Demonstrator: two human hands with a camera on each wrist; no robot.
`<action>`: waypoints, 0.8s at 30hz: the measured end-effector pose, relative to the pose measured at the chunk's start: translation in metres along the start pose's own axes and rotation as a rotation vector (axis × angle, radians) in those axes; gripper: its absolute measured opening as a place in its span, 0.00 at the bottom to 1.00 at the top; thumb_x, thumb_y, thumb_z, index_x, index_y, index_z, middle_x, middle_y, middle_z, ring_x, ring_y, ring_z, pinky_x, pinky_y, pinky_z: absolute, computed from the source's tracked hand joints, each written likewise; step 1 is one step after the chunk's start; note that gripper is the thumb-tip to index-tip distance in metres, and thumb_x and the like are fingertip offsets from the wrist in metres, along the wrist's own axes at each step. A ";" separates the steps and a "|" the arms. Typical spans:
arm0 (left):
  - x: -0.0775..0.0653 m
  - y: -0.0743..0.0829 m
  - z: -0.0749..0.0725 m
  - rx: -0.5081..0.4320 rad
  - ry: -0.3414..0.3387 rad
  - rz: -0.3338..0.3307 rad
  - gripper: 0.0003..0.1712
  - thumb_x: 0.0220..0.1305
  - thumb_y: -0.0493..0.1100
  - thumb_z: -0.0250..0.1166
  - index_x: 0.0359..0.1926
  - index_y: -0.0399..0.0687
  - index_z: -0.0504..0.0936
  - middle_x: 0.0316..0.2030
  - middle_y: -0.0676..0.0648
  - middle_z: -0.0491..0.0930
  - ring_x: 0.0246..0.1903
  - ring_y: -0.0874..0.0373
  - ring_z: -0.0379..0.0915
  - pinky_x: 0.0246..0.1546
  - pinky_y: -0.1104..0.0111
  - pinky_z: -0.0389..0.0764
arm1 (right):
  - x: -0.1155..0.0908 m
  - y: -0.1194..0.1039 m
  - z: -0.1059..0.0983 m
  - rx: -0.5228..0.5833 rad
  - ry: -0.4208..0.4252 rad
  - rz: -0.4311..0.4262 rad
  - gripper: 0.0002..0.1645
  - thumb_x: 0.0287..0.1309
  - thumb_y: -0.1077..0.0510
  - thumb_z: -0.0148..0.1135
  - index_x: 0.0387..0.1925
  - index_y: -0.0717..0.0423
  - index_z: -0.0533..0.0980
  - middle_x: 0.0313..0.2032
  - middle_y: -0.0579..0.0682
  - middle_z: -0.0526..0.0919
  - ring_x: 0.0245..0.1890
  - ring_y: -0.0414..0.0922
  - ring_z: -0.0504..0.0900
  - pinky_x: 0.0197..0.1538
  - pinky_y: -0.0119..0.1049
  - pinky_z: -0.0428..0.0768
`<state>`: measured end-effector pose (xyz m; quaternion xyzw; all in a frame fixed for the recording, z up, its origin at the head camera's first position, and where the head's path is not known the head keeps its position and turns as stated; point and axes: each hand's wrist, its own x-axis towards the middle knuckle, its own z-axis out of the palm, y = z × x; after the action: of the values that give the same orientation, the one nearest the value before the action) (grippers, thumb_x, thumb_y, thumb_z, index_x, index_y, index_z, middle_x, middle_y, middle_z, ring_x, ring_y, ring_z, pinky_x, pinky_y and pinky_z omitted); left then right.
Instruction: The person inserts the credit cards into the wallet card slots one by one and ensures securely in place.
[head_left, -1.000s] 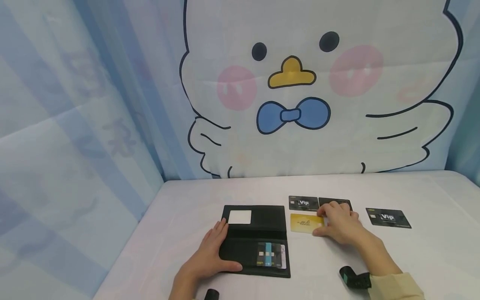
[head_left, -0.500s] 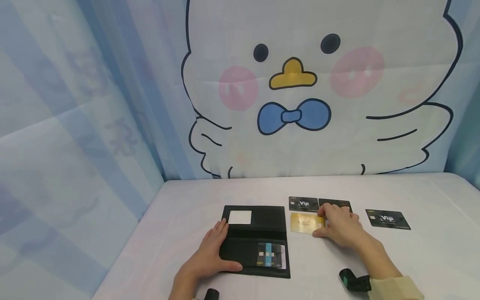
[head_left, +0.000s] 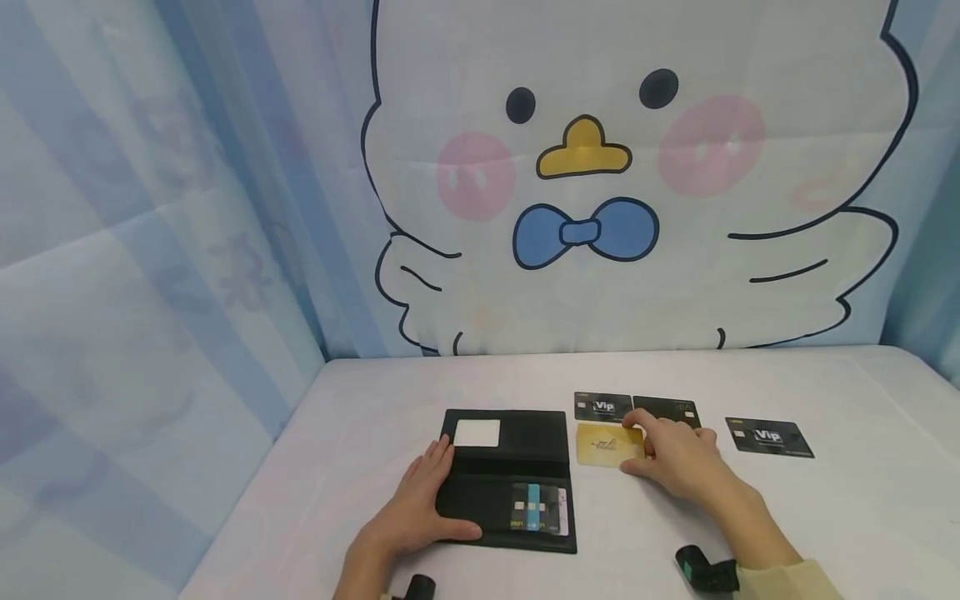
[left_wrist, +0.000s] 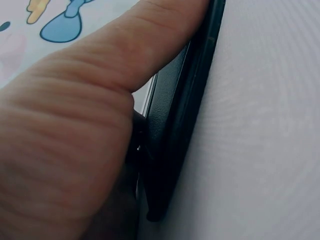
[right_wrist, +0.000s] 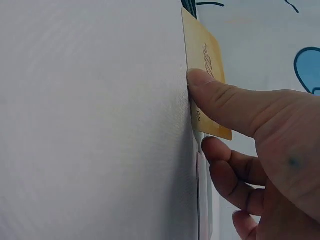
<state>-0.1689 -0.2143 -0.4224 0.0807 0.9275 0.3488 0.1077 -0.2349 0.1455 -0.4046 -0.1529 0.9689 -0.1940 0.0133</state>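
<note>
An open black wallet (head_left: pixel 472 500) lies flat, with several cards in its lower slot and a white patch on the upper half. My left hand (head_left: pixel 408 517) rests along its left side, fingers straight, the thumb laid over its near edge. To the wallet's right, my right hand (head_left: pixel 686 462) pinches the right end of a gold card (head_left: pixel 602 446) between thumb and index finger. In the right wrist view the thumb presses the edge of the gold card (right_wrist: pixel 197 40), and the other fingers are curled beneath. The left wrist view shows the wallet's edge (left_wrist: pixel 172 105) beneath the thumb.
A black Vip card (head_left: pixel 603 407) lies just behind the gold one. Beside it is another dark card (head_left: pixel 666 409), partly covered by my right hand. Farther right lies a second Vip card (head_left: pixel 769 437). A printed cartoon curtain (head_left: pixel 585 300) hangs behind the white table (head_left: pixel 862 517).
My right index finger and thumb have edged slightly left over the gold card's end. My left hand and the wallet have stayed in place.
</note>
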 end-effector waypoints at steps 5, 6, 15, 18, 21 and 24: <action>0.001 0.000 0.001 0.005 -0.004 0.000 0.70 0.46 0.64 0.80 0.78 0.35 0.52 0.79 0.38 0.45 0.78 0.43 0.35 0.75 0.47 0.39 | -0.001 -0.003 0.000 0.040 -0.004 0.008 0.33 0.52 0.51 0.78 0.57 0.55 0.75 0.28 0.44 0.75 0.30 0.45 0.72 0.49 0.68 0.64; 0.001 0.000 0.001 0.004 -0.005 0.000 0.70 0.46 0.64 0.80 0.78 0.35 0.52 0.79 0.38 0.45 0.78 0.43 0.35 0.75 0.47 0.39 | -0.001 -0.004 0.001 0.048 -0.006 0.013 0.34 0.51 0.52 0.78 0.57 0.56 0.75 0.29 0.44 0.76 0.31 0.46 0.72 0.48 0.68 0.64; 0.000 0.001 0.001 0.007 -0.006 -0.006 0.69 0.46 0.63 0.80 0.78 0.34 0.53 0.79 0.38 0.45 0.77 0.42 0.36 0.75 0.47 0.39 | -0.002 -0.006 -0.001 0.153 -0.029 0.008 0.36 0.49 0.55 0.77 0.58 0.61 0.74 0.32 0.47 0.72 0.31 0.45 0.70 0.36 0.43 0.66; 0.000 0.001 0.000 0.006 -0.005 -0.002 0.69 0.46 0.63 0.80 0.77 0.33 0.53 0.79 0.37 0.45 0.77 0.42 0.36 0.75 0.47 0.39 | -0.003 -0.006 -0.003 0.201 -0.011 -0.015 0.34 0.49 0.54 0.78 0.57 0.61 0.75 0.31 0.46 0.71 0.30 0.44 0.69 0.32 0.38 0.66; 0.000 0.001 -0.001 0.008 -0.003 0.001 0.69 0.47 0.63 0.80 0.77 0.33 0.53 0.79 0.37 0.45 0.77 0.42 0.36 0.75 0.47 0.39 | -0.003 -0.007 -0.006 0.221 0.012 -0.048 0.33 0.50 0.54 0.78 0.56 0.61 0.76 0.31 0.46 0.72 0.30 0.43 0.69 0.31 0.35 0.66; 0.000 0.001 -0.001 0.010 -0.001 0.004 0.70 0.46 0.63 0.80 0.77 0.33 0.52 0.79 0.37 0.45 0.77 0.42 0.36 0.75 0.47 0.39 | -0.003 -0.008 -0.010 0.237 0.021 -0.063 0.34 0.50 0.53 0.78 0.56 0.63 0.76 0.33 0.46 0.72 0.33 0.44 0.70 0.32 0.36 0.69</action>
<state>-0.1686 -0.2143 -0.4210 0.0832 0.9289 0.3446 0.1070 -0.2303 0.1430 -0.3923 -0.1785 0.9340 -0.3091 0.0151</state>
